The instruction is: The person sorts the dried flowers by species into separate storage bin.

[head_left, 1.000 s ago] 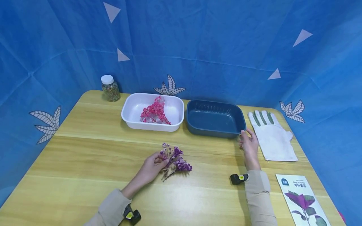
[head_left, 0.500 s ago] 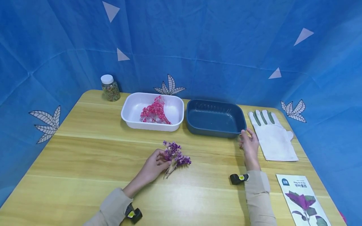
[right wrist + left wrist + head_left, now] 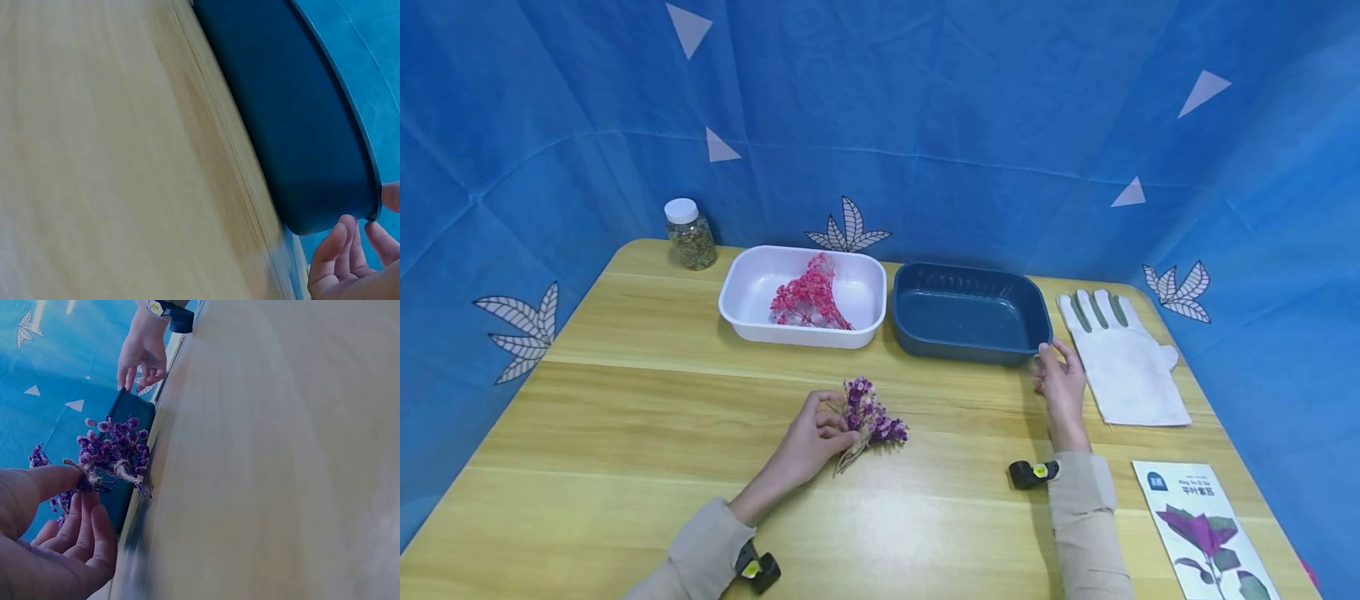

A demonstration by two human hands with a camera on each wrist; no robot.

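Note:
Between the thumb and fingers of my left hand point(image 3: 808, 435) is a small bunch of dried purple flowers point(image 3: 872, 412), stems pointing down toward me. In the left wrist view the thumb and fingertips pinch the bunch point(image 3: 115, 450) near a twine-like tie around its stems. My right hand point(image 3: 1062, 379) holds the near right corner of a dark blue plastic basin point(image 3: 970, 348). The right wrist view shows the thumb and a finger at the rim of the basin point(image 3: 294, 125), with the other fingers curled below it. Nothing lies inside the basin.
Left of the blue basin stands a white basin point(image 3: 805, 335) with dried pink flowers point(image 3: 808, 296) in it. A lidded jar point(image 3: 691, 237) is at the back left. On the right lie white work gloves point(image 3: 1123, 367) and a plant-picture packet point(image 3: 1202, 525). Blue cloth point(image 3: 917, 108) surrounds the table point(image 3: 647, 433).
My left fingers have shifted on the purple bunch, which has turned and looks more gathered, its blossoms moved slightly. The right hand and both basins stay in place.

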